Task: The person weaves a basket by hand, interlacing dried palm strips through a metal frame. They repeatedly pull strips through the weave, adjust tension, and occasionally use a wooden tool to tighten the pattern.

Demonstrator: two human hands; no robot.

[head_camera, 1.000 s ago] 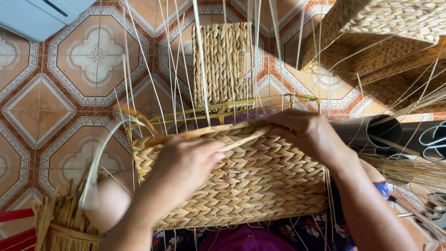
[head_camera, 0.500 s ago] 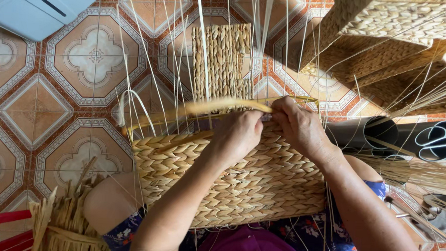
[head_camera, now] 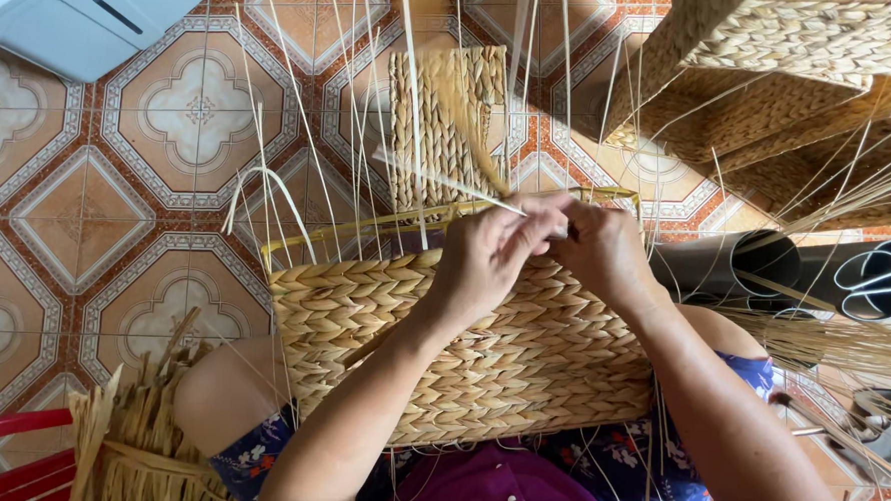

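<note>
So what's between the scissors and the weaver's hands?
In the head view, dark tubes lie between the scissors and the right hand, crossed by loose straw strands.

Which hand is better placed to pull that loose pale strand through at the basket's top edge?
Probably the left hand: its fingers already pinch the pale strand at the basket rim. The right hand presses beside it, steadying the edge.

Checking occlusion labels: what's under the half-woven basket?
The woven basket rests on the person's lap: a bare knee and floral clothing show at its edges. The rest beneath is hidden.
</note>
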